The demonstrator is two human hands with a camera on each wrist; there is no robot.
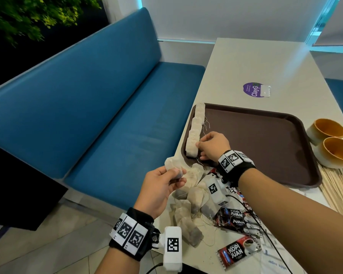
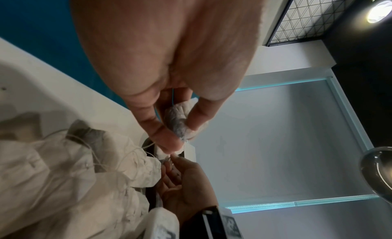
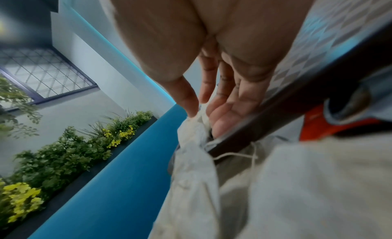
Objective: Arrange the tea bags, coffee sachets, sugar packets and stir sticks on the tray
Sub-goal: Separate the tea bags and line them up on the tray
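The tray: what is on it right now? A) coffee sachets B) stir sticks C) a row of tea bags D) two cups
C: a row of tea bags lines the left edge of the brown tray, and the right hand touches the nearest one; nothing else lies on it.

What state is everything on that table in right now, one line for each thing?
Tray: flat on table, mostly bare.
Row of tea bags: lined along the tray's left edge.
Held tea bag: pinched in left hand.
Right hand: fingers touching the row's near end.
Loose tea bags: heaped on table.
Coffee sachets: scattered on table.
Stir sticks: piled beside tray.
Two cups: upright, nothing visible inside.
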